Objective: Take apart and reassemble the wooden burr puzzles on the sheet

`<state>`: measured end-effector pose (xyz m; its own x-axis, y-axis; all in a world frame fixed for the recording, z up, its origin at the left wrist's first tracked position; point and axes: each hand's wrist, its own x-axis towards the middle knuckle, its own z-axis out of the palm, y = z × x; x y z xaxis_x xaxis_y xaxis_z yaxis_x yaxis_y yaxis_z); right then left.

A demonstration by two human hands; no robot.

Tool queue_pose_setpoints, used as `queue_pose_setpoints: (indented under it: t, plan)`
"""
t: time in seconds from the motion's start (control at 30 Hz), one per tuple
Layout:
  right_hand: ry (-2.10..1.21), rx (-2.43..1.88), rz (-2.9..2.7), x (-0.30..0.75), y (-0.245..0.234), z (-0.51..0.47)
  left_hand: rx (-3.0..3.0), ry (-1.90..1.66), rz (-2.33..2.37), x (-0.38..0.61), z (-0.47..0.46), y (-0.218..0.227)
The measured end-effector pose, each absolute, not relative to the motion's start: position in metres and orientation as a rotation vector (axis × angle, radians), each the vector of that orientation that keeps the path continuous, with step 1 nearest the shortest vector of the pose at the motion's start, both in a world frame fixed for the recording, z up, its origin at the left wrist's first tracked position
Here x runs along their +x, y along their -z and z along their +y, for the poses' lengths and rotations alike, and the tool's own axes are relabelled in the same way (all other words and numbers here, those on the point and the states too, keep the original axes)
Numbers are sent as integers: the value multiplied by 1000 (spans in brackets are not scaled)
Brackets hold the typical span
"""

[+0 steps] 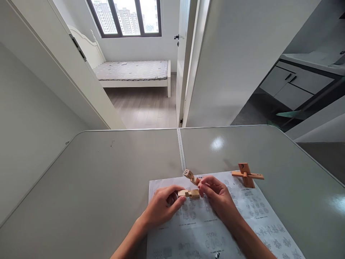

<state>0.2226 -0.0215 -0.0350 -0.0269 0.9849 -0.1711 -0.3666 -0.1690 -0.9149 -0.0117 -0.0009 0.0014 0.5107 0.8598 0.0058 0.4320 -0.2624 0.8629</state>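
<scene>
My left hand [163, 203] pinches the left end of a pale notched wooden puzzle piece [185, 193], thumb below and fingers above. A slightly darker block end shows at its right; whether that is a separate piece I cannot tell. In the fingertips of my right hand [219, 196] is a second notched wooden puzzle piece [194, 178], tilted, with a letter like "G" on its upper end. The fingertips hide its lower end. Both pieces are just above a printed sheet [194, 223]. Beyond my right hand stands an orange-brown wooden cross-shaped assembly [244, 176] with a mark on its upright.
The sheet carries rows of small diagrams and lies on a grey table [107, 187] with a pale seam [181, 147]. A small dark object [217, 255] is at the sheet's near edge. Past the table are a doorway, a bed [134, 70] and a cabinet [293, 84].
</scene>
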Motion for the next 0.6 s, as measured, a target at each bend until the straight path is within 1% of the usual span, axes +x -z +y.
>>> queue_pose_setpoints:
  t: [0.23,0.6]
  plan:
    - [-1481,-1064,-847,222,31,-21,1806,-692,1076,-12,0,-3]
    - [-1501,-1062,-1020,223,23,-23,1659,-642,1021,-10,1,-5]
